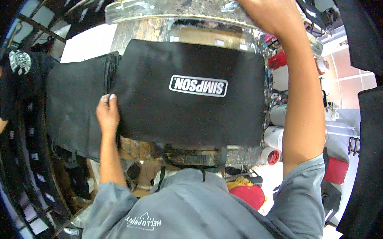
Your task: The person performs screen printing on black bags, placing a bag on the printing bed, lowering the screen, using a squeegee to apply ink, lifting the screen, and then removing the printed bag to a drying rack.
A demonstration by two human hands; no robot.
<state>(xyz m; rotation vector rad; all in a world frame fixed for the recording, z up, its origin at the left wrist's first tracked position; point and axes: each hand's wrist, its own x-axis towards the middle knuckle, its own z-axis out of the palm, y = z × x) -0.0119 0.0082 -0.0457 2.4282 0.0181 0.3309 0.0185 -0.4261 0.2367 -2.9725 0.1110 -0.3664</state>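
A black fabric bag (149, 100) lies flat before me, bearing a white outlined logo (198, 86) that appears upside down. Its dark straps (222, 158) hang toward my body. My left hand (108, 111) pinches the bag's left edge between thumb and fingers, beside more black bags (73, 100) layered to the left. Up at the far right, my right hand (270, 13) lies against the paint-stained wooden frame (175, 11) beyond the bag. One digit stretches out along that frame; the picture's top edge cuts off the other fingers.
A white sheet (89, 42) lies at the far left. Along the right stand several tubs, including a white one (273, 137) and one with red contents (272, 156). Another person in a black shirt (22, 84) is at the left. A red seat (247, 196) is near my right side.
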